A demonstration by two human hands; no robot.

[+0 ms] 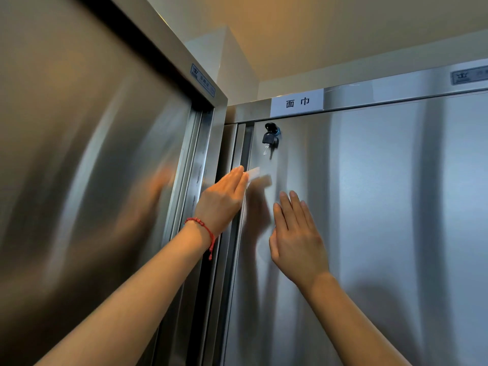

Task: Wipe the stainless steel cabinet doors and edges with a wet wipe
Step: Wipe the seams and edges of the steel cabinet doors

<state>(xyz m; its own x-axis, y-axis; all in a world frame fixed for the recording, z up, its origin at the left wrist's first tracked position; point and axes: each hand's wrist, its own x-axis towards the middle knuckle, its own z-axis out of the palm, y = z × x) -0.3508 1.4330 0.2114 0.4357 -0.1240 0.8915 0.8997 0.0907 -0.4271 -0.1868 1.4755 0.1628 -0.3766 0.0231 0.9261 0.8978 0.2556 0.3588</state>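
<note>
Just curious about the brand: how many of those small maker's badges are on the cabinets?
2. One badge on the left cabinet's top frame, another badge at the right cabinet's top edge, partly cut off. Others may lie outside the picture.

a black-headed key [269, 140] hangs from a lock [272, 127] near the top of the panel. above it sits a white label [297, 102] printed with two characters. small maker's plates [202, 80] mark the frames, their text too blurred to read. a cream ceiling [317, 27] spans overhead.
</note>
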